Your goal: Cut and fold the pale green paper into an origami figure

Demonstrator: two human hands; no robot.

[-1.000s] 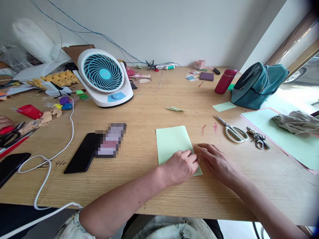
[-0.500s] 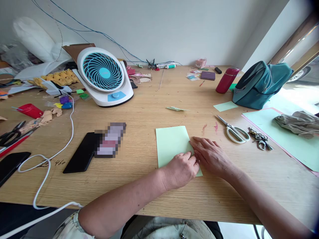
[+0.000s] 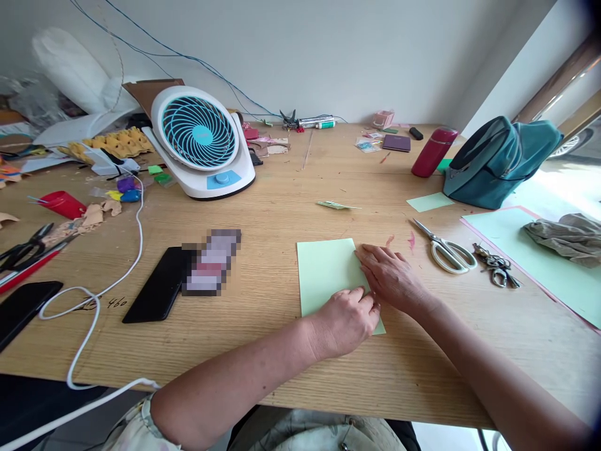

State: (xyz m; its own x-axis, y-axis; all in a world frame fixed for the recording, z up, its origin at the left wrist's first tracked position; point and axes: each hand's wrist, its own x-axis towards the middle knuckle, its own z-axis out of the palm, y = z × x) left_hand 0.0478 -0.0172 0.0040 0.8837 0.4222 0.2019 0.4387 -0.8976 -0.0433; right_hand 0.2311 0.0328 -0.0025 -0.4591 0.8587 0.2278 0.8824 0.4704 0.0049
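Observation:
A pale green sheet of paper lies flat on the wooden table in front of me. My left hand rests across its lower right part, fingers curled at the right edge and fingertips partly hidden. Against that same edge, farther up, lies my right hand, its fingers stretched out flat. The two hands almost meet at the paper's right side. To the right of my right hand sit scissors with white handles and a bunch of keys.
A white fan stands at the back left. Dark phones and a white cable lie to the left. A red bottle, a teal bag and larger green sheets are at the right.
My right hand has slid slightly up along the paper's right edge. My left hand stays curled at that edge. The whole view has shifted a little.

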